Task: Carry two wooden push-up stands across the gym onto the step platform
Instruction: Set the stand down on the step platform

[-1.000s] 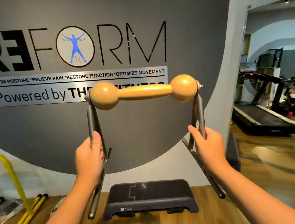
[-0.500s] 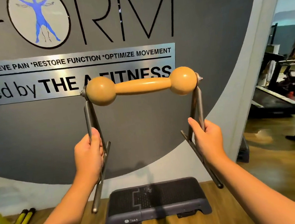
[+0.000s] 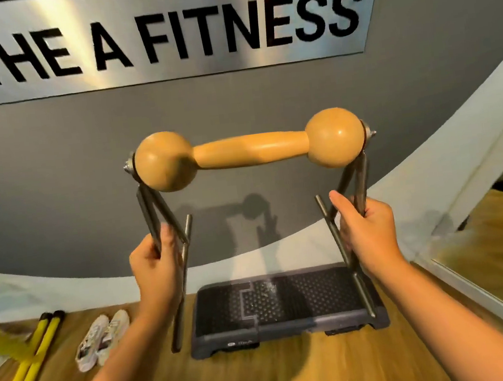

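A person holds one wooden push-up stand (image 3: 250, 150) in the air before a grey wall, above the black step platform (image 3: 283, 305) on the wood floor. The left hand (image 3: 155, 267) grips the stand's left metal legs, the right hand (image 3: 366, 233) its right legs, fingers curled round the rods. Sneakers (image 3: 102, 340) and yellow sticks (image 3: 31, 350) lie left of the platform

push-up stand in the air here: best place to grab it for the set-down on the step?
Probably as it is held: the push-up stand by its two metal leg frames, one from each side. The left hand and right hand each grip a frame below the wooden bar, leaving the foot rails free to land flat on the step platform.
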